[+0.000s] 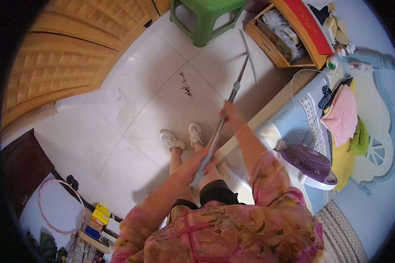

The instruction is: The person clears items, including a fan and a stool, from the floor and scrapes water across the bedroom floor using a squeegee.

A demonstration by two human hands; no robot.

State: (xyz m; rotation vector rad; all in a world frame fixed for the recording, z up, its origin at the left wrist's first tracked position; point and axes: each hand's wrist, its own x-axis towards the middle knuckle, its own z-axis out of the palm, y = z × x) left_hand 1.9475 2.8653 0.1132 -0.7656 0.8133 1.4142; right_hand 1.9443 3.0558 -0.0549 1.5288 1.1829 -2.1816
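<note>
My right hand (233,118) grips the middle of a long-handled floor squeegee (241,72), its fingers wrapped round the pole. Closer to my body, my left hand (198,165) is closed round the upper part of the same handle. The pole slants away from me, up and to the right. Its thin crossbar head (251,62) lies at floor level beside the open drawer. Dark smudges (185,84) mark the pale tiles to the left of the pole. My light-coloured shoes (172,139) stand just behind the right hand's level, left of the handle.
A green plastic stool (202,17) stands ahead, near an open wooden drawer (261,39) full of plastic bags. Wooden cabinet doors (61,61) line the left. At right, a bed (267,131) carries a purple-grilled fan (306,161). A hoop (40,199) and boxes sit lower left.
</note>
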